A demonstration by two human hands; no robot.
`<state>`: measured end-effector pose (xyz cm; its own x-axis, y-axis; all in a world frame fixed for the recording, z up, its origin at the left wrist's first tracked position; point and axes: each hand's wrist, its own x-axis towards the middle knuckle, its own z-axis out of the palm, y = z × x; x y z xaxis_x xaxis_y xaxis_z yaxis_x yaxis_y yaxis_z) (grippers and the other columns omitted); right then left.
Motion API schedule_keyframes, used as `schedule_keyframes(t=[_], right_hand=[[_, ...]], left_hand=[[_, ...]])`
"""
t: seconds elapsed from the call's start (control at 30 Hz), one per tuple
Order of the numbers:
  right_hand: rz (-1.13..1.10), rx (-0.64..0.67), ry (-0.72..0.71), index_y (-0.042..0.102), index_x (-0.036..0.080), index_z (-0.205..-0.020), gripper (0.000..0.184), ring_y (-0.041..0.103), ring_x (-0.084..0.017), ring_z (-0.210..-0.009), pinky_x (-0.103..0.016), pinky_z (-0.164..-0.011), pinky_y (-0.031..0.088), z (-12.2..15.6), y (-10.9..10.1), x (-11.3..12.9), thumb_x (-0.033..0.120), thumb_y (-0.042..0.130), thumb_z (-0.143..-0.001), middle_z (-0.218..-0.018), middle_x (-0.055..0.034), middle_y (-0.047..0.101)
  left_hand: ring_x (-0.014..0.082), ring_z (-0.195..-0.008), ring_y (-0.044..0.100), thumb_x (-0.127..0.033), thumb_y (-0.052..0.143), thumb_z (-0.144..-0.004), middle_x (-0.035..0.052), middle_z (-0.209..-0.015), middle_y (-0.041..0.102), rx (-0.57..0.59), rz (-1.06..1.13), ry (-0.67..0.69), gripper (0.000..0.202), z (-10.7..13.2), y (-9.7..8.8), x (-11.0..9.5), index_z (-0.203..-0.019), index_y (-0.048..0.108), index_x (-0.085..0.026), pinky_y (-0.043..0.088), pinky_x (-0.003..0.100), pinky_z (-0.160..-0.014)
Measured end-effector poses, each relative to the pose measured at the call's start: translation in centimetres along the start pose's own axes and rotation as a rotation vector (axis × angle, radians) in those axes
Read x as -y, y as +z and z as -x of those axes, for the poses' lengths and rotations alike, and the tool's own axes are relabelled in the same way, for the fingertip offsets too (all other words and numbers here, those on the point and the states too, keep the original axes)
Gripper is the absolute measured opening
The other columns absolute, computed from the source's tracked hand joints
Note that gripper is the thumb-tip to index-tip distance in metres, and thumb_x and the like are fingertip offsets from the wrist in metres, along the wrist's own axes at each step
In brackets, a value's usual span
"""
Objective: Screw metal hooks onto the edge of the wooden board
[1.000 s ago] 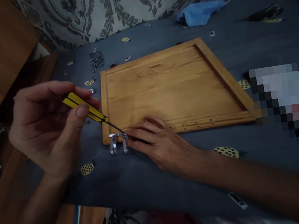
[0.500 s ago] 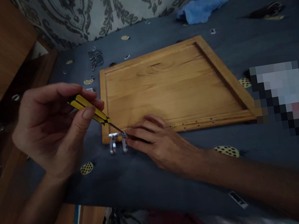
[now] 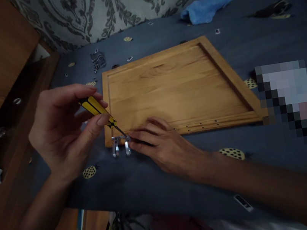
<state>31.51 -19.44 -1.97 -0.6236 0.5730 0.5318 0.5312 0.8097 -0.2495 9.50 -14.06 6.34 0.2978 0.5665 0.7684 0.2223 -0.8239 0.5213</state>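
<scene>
The left hand (image 3: 65, 134) grips a yellow screwdriver (image 3: 94, 107), tip at the double metal hook (image 3: 115, 149) on the near-left corner of the wooden panel (image 3: 167, 93); the right hand (image 3: 173, 152) touches it, grip unclear; fastening looks unfinished; holes (image 3: 201, 124) farther right bear no hooks.

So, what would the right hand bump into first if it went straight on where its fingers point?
Most likely the nearer metal hook. The right hand points at it from very close, perhaps already touching; depth is hard to tell. The screwdriver has its tip there too.
</scene>
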Motion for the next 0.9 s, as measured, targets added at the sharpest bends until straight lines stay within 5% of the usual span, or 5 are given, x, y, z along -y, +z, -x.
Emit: schedule_keyframes(t=[0.17, 0.5, 0.73, 0.9], right_hand=[[-0.021, 0.041, 0.004, 0.071, 0.017, -0.125, 0.031, 0.062, -0.029, -0.121, -0.055, -0.107, 0.045, 0.1, -0.1, -0.1, 0.008, 0.054, -0.100, -0.130, -0.0122, 0.074], [0.007, 0.008, 0.000, 0.071, 0.017, -0.125, 0.030, 0.061, -0.028, -0.122, -0.052, -0.107, 0.045, 0.1, 0.2, 0.0, 0.011, 0.052, -0.102, -0.131, -0.0110, 0.074], [0.008, 0.040, 0.005, 0.069, 0.017, -0.128, 0.032, 0.060, -0.027, -0.125, -0.053, -0.111, 0.044, 0.2, 0.0, -0.1, 0.010, 0.053, -0.101, -0.135, -0.0105, 0.073], [-0.015, 0.050, 0.007, 0.068, 0.017, -0.128, 0.033, 0.060, -0.028, -0.125, -0.055, -0.110, 0.044, 0.2, -0.1, 0.0, 0.009, 0.053, -0.101, -0.133, -0.0109, 0.074]], left_hand=[[0.0164, -0.093, 0.072, -0.011, 0.095, -0.071, -0.0015, -0.107, 0.067, -0.002, -0.114, 0.073, 0.063, -0.6, -0.1, 0.3, -0.125, 0.074, -0.038, 0.064, 0.019, -0.052], [0.0188, -0.096, 0.078, -0.015, 0.084, -0.086, -0.0030, -0.110, 0.072, 0.185, -0.069, -0.004, 0.053, -1.7, -0.3, -0.4, -0.131, 0.070, -0.040, 0.073, 0.034, -0.077], [0.0143, -0.091, 0.072, -0.023, 0.096, -0.073, -0.0018, -0.108, 0.064, 0.111, -0.136, 0.097, 0.062, -1.6, 0.0, 0.6, -0.129, 0.071, -0.033, 0.064, 0.019, -0.055], [0.0145, -0.094, 0.072, -0.022, 0.090, -0.081, -0.0018, -0.110, 0.069, 0.110, -0.143, 0.046, 0.053, -1.6, -0.1, 0.3, -0.130, 0.071, -0.033, 0.068, 0.025, -0.066]])
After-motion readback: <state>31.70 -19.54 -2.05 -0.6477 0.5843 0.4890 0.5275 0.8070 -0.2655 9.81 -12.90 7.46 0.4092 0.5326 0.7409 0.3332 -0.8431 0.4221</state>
